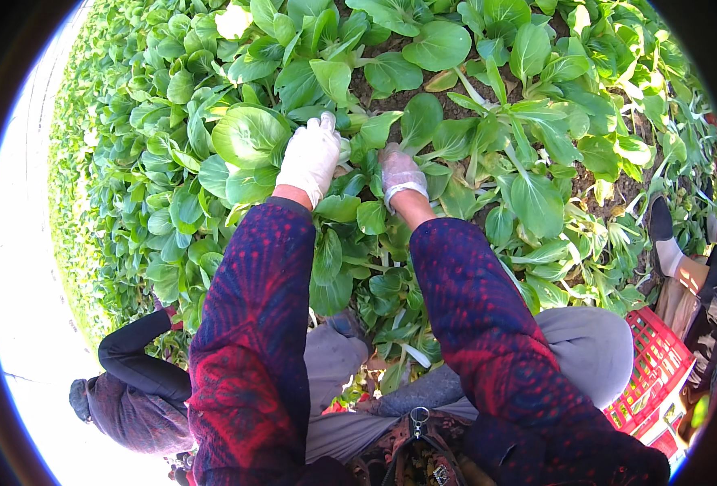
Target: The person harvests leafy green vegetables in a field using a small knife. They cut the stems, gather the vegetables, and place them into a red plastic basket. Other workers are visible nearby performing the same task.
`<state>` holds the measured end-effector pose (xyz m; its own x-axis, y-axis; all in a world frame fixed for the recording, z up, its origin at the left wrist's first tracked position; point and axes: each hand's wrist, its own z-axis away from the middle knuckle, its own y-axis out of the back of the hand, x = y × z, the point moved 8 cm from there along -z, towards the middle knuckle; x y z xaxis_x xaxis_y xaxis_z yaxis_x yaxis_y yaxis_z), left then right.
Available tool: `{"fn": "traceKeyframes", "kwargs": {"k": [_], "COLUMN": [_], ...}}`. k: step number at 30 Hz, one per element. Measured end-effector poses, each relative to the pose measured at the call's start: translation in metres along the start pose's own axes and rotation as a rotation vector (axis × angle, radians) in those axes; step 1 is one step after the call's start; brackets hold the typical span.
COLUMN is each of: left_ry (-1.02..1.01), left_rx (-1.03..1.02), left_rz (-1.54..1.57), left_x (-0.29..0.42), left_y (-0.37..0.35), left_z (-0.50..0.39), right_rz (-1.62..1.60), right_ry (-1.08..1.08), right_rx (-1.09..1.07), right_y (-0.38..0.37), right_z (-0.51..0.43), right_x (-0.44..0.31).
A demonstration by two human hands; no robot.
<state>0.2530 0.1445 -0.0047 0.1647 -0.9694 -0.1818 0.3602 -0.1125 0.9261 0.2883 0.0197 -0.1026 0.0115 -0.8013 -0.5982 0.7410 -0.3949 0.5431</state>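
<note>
My left hand [311, 153], in a white glove, is closed around a leafy green plant, likely bok choy [250, 137], whose broad round leaves spread out to the left of it. White stalks show beside the fingers. My right hand [402, 172], in a thin whitish glove, reaches down among the leaves a short way to the right. Its fingertips are hidden by foliage [420, 121], so whatever they touch or hold cannot be seen. Both hands are low in the dense planting, apart from each other.
Red plastic crate [653, 370] stands behind my bent knee [586, 352] at right. A person's foot [665, 237] is near the right rim. Another person [143, 389] crouches at lower left. Uprooted or fallen plants [552, 267] lie on brown soil [607, 200] to the right.
</note>
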Motion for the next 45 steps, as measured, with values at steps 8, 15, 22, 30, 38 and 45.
{"fn": "traceKeyframes", "kwargs": {"k": [8,15,22,30,38,45], "left_ry": [-0.065,-0.064,-0.01,0.107,0.052,0.008], "left_rx": [0.053,0.206,0.11,-0.128,0.144,0.157], "left_rz": [-0.03,0.187,0.685,1.44,1.653,1.577], "left_x": [0.014,0.022,0.006,0.016,-0.006,0.019], "left_y": [0.019,0.083,0.188,0.214,0.231,0.221], "left_z": [0.013,0.059,0.131,0.223,0.269,0.249], "right_rz": [0.116,-0.014,-1.35,-1.25,-1.082,-1.128], "right_ry": [0.045,0.069,0.212,0.726,0.548,0.536], "right_rx": [-0.214,-0.067,0.069,-0.522,-0.236,-0.288], "right_y": [-0.017,0.003,0.084,0.152,0.178,0.152], "right_z": [0.014,0.056,0.11,0.217,0.245,0.277], "right_x": [0.014,0.029,-0.015,-0.103,-0.104,-0.136]}}
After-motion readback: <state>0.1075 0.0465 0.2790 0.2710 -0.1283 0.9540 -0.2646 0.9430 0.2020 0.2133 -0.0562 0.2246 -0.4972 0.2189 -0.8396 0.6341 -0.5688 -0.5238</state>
